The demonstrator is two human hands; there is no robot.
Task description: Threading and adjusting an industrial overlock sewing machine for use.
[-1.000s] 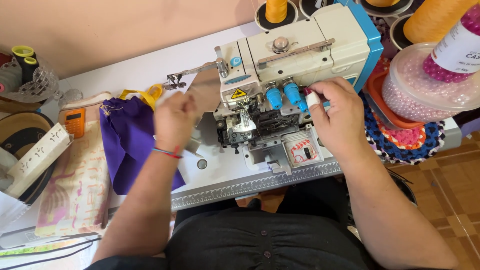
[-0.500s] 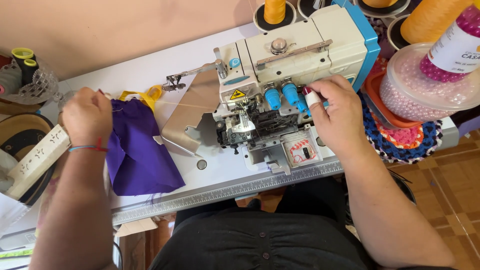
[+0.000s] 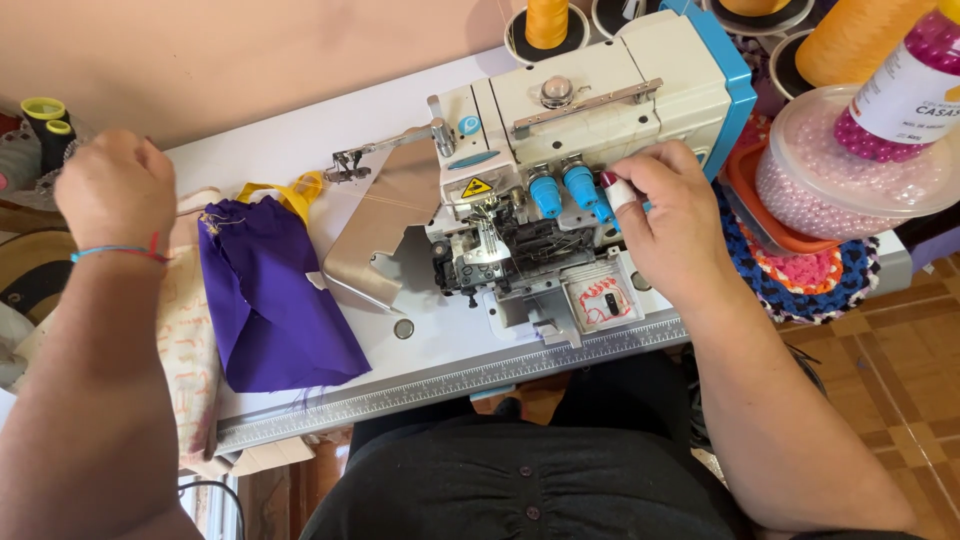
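1. Movement since a second ago: the left hand (image 3: 115,190) has left the swung-out metal cover plate (image 3: 385,235) of the cream and blue overlock sewing machine (image 3: 590,110) and travelled across to the far left edge of the white surface (image 3: 290,130). It now sits loosely fisted above the clutter there; whether it grips anything I cannot tell.
2. Unchanged is the right hand (image 3: 670,215), curled at the machine's front with fingertips on the blue tension knobs (image 3: 575,185), closed around nothing separate.
3. Purple fabric piece (image 3: 270,300) lies flat on the surface left of the plate, just right of the left forearm and free of both hands, with yellow cloth (image 3: 285,190) showing at its top edge.
4. Judgement: with the cover open and the needle area exposed, the cloth looks parked while the machine gets adjusted rather than being fed through.
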